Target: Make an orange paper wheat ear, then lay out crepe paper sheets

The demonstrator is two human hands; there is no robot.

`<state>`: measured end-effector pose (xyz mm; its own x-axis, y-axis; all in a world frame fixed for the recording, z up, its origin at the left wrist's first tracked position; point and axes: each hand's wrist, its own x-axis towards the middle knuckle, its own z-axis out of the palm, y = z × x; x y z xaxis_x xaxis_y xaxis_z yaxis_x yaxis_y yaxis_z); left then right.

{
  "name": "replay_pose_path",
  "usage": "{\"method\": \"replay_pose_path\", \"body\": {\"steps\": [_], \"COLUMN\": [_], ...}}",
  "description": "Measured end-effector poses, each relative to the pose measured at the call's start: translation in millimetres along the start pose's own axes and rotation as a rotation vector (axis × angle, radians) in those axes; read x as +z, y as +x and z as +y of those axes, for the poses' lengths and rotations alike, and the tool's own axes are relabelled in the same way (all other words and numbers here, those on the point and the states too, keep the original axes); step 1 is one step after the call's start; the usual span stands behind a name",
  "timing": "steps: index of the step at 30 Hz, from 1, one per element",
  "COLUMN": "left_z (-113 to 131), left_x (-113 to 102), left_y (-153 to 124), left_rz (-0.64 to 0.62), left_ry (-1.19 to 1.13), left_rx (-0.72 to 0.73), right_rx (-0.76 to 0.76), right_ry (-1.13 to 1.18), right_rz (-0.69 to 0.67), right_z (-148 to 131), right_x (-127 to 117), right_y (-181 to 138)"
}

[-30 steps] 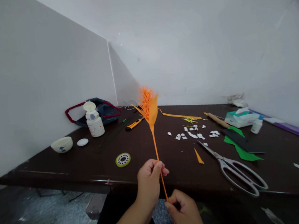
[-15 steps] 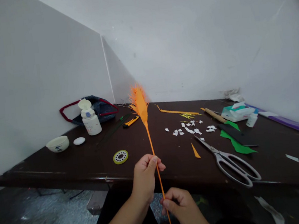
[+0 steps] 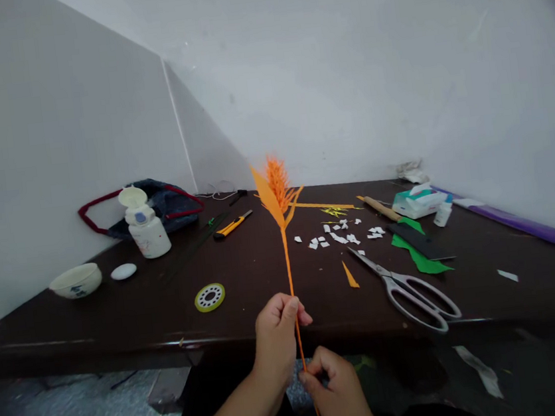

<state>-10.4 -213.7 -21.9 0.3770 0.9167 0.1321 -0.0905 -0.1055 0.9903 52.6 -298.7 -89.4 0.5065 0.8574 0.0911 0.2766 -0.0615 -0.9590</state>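
1. Bowl [image 3: 74, 282], mid-left: contents hidden; bottle [image 3: 145, 224] cap open.
2. My left hand [image 3: 276, 331] and right hand [image 3: 335, 388] both pinch the orange paper stalk [image 3: 287, 253], upright, frame centre.
3. Stalk has rotated; leaf now faces left.

Craft corner, scissors [image 3: 406, 285], paper scraps [image 3: 341, 237], dark table [image 3: 119, 313]
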Motion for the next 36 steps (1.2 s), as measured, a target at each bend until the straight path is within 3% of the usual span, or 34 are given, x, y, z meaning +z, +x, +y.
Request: {"method": "replay_pose_path", "body": {"steps": [3,7,11,24,33,36], "left_z": [-3,-4,-3,-4,-3,-2], "left_x": [5,8,12,17,13,9], "left_y": [-2,-3,-5,-7,-4,-3], "left_rz": [-0.016,-0.032,-0.065,-0.102,-0.051,-0.037], "left_ry": [0.003,0.006,0.014,-0.036,0.002,-0.018], "left_rx": [0.005,0.023,0.016,-0.006,0.026,0.017], "right_rx": [0.024,0.003,0.027,0.063,0.030,0.017], "right_ry": [0.025,0.207,0.295,0.187,0.116,0.131], "right_rz": [0.004,-0.153,-0.224,-0.072,-0.047,-0.103], "right_z": [2,0,3,15,10,7], "right_x": [-4,-13,-19,-14,-10,-9], "right_y": [-3,-8,-12,-9,-3,-2]}}
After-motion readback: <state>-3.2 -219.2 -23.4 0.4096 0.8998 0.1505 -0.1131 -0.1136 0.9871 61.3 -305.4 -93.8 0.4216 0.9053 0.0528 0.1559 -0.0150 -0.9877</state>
